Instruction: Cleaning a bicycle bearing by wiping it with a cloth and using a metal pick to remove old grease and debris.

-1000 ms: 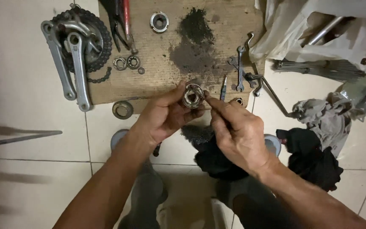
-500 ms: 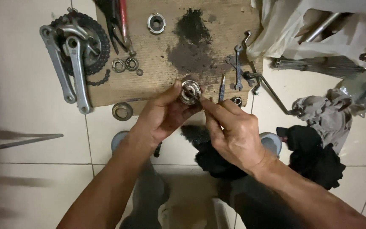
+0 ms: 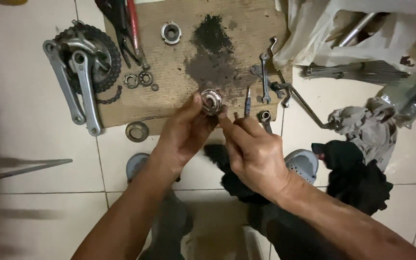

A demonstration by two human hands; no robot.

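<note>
My left hand [image 3: 186, 132] pinches a round metal bearing cup [image 3: 211, 101] between thumb and fingers, holding it above the front edge of a greasy cardboard sheet [image 3: 179, 91]. My right hand [image 3: 253, 149] sits just to its right, its index fingertip touching the cup's rim. Thumb and fingers of that hand grip a thin metal pick [image 3: 247, 103] that points up and away from me. Both forearms reach in from the bottom of the view.
On the cardboard lie a crankset with chainring [image 3: 80, 62], pliers [image 3: 128, 29], small bearing rings [image 3: 138, 79], a cup [image 3: 171, 32], wrenches [image 3: 265, 82] and a dark grease patch [image 3: 210, 43]. A ring [image 3: 137, 131] lies on the tiles. Rags [image 3: 362, 159] and a plastic bag [image 3: 362, 33] are at the right.
Both hands have shifted slightly away from me with the bearing cup. My right index finger has moved onto the cup's rim.
</note>
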